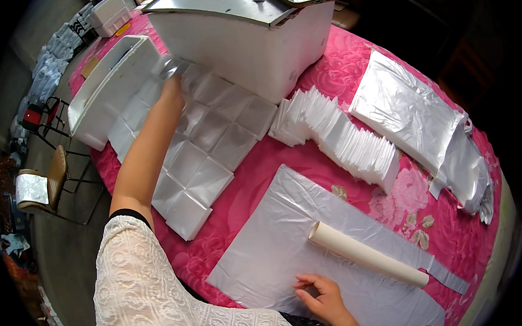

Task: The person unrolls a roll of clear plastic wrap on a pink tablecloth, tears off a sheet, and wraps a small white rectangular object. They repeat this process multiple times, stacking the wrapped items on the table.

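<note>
packets, clear, flat and square, lie in overlapping rows on the pink flowered cloth, spread between the open foam box and the large white box with its metal lid. the left hand reaches out over the far end of these rows, near the rim of the foam box. it is blurred, with a shiny blur of clear film at its fingers; i cannot tell whether they are clamped on a packet or apart.

the right hand is low over the silvery sheet, palm turned inward, the thumb apart from the loosely bent fingers, and nothing shows between them. whether it touches the sheet i cannot tell. beyond it, the pale roll lies slantwise on the same sheet.

past the sheet, a long row of white packets leans edge to edge, one end close to the large white box. farther right, a stack of silvery bags lies flat, crumpled at its near end. on the floor to the left stands a chair with a silvery piece draped over it.
</note>
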`<state>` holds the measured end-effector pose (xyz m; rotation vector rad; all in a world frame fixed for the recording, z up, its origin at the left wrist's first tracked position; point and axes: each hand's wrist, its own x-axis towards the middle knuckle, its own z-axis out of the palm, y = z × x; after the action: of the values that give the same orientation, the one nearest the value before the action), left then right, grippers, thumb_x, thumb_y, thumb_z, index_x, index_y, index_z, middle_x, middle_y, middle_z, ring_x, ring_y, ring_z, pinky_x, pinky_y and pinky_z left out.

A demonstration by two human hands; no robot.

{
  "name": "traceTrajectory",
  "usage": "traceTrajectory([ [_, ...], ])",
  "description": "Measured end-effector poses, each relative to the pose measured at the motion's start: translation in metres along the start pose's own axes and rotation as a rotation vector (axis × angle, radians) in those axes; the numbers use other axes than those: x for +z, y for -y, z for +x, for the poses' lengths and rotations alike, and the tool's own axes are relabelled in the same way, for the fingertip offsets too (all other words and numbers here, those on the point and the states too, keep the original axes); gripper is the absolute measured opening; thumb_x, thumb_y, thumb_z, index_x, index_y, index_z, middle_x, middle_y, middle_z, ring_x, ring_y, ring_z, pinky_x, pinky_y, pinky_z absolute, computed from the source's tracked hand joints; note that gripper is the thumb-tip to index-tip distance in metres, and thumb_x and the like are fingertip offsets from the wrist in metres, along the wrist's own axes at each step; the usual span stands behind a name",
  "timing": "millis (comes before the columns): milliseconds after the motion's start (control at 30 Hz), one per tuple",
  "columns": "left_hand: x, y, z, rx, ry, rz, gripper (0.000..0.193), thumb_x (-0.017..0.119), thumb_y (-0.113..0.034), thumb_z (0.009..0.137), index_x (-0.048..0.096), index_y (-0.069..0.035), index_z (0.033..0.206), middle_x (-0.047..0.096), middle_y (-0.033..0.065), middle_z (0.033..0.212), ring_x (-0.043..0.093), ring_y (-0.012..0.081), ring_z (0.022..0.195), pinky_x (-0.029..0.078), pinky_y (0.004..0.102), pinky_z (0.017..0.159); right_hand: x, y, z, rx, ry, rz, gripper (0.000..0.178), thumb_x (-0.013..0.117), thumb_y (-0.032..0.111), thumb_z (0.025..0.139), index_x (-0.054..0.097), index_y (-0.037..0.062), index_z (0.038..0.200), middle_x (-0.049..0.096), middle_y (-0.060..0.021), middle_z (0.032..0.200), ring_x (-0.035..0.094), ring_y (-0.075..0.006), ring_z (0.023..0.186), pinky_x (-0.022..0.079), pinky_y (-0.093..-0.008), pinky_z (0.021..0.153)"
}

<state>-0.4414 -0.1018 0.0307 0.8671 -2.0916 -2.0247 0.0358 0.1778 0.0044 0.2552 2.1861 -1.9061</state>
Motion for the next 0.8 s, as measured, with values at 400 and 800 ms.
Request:
traceTrajectory([
  [400,0.002,0.045,0.036,1.165,-0.165,1.221,0.07,0.057,-0.042,0.08,0.039,0.01,0.124,0.045,0.0271,0.125,0.045,0.0405,0.114,0.033,0.0432,0.099,-0.001,-0.001,0.003,-0.04,-0.002,-0.119,0.027,0.067,0.006,0.075,0.063,0.0039,0.102,0.067,-0.0076,0.085,0.064,-0.0153,0.077,0.049,-0.0254,0.07],
  [800,0.014,0.046,0.023,1.104,-0.033,1.177,0.068,0.06,-0.048,0.076,0.045,0.007,0.112,0.053,0.0259,0.11,0.05,0.0401,0.105,0.04,0.0464,0.09,-0.002,0.002,0.007,-0.044,0.0,-0.141,0.024,0.067,0.007,0.076,0.064,0.0039,0.1,0.067,-0.0082,0.084,0.065,-0.0157,0.076,0.05,-0.0253,0.068],
])
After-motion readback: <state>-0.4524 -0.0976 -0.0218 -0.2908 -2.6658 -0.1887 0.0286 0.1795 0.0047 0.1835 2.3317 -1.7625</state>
